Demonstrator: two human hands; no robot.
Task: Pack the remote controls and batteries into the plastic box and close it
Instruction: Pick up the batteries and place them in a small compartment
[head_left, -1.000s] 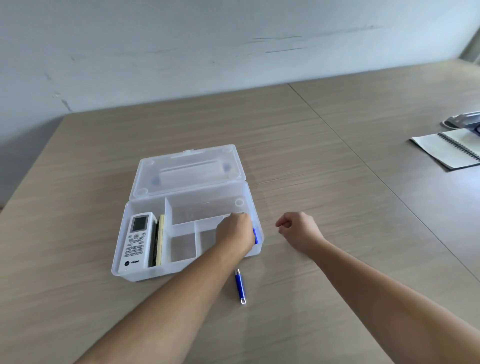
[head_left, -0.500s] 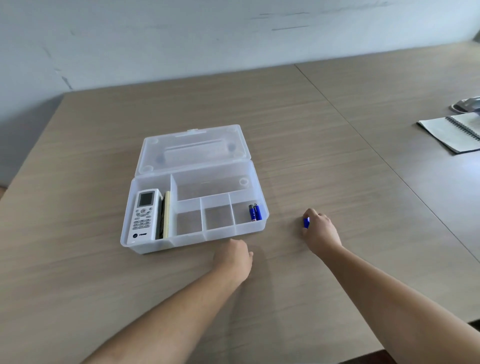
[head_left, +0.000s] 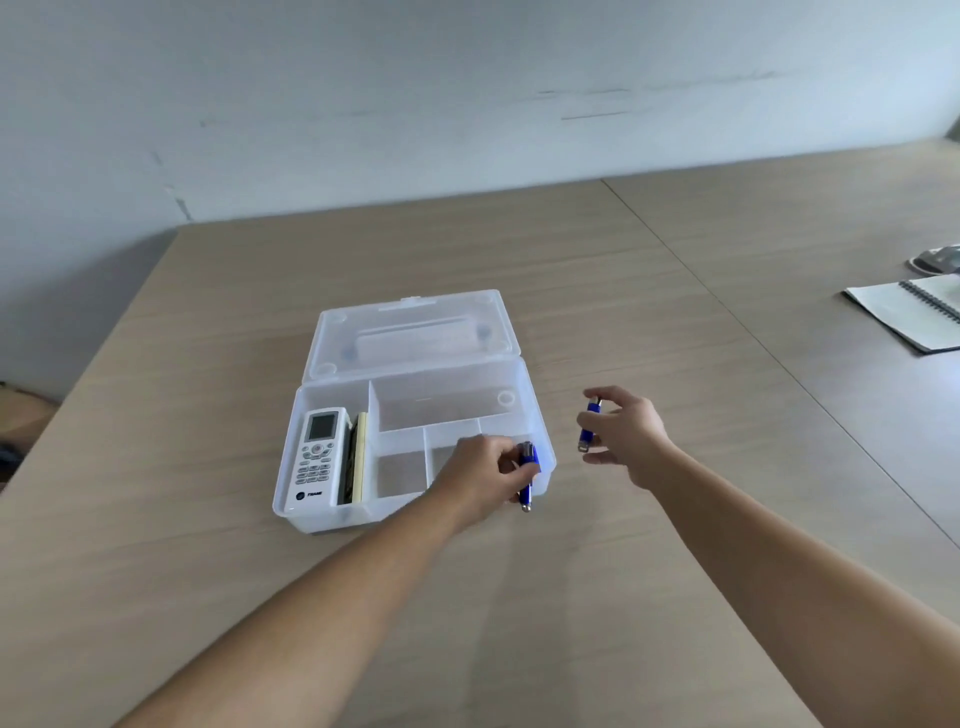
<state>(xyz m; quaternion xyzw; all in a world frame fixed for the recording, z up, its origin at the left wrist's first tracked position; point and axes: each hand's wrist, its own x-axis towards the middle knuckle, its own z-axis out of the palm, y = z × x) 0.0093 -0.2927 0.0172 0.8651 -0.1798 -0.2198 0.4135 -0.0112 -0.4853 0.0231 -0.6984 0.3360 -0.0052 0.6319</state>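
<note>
On the wooden tabletop, the clear plastic box lies open, white remote control inside. The left hand pinches a blue battery over its right corner; the right hand loosely holds another blue battery just beside.
</note>
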